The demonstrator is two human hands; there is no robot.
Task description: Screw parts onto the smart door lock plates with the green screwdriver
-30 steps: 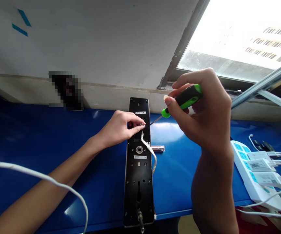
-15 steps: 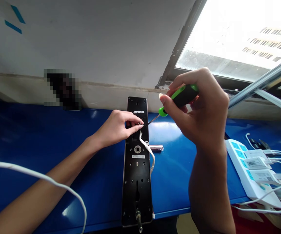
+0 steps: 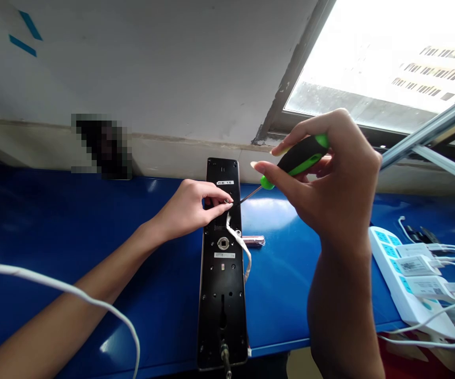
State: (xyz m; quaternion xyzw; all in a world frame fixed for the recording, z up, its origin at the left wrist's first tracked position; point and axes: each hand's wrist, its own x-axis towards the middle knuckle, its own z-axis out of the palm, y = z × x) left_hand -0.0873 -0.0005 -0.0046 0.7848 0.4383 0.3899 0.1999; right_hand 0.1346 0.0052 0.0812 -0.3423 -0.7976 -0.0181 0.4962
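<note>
A long black panel (image 3: 211,279) with screw holes, white labels and a square-holed fitting (image 3: 223,243) lies lengthwise on the blue table. My right hand (image 3: 330,179) grips a green and black screwdriver (image 3: 300,158), its fingers around the handle. The thin shaft slants down left to the fingertips of my left hand (image 3: 190,210). Those fingertips are pinched together over the upper part of the panel, where the screwdriver's tip meets them. What they pinch is too small to make out. A small round metal piece (image 3: 226,200) shows beside them. A white wrapped cable (image 3: 237,235) runs below the hand.
A metal rod (image 3: 225,355) juts from the panel's near end. A shiny wrapped piece (image 3: 254,241) lies to its right. Farther right is a white power strip (image 3: 385,263) with plugged-in chargers and cords. A white cord (image 3: 73,287) crosses above my left forearm. Wall and window stand behind.
My right hand has shifted slightly right, and the screwdriver handle has turned, with its green end now showing. The left hand keeps its pinch in the same place on the panel.
</note>
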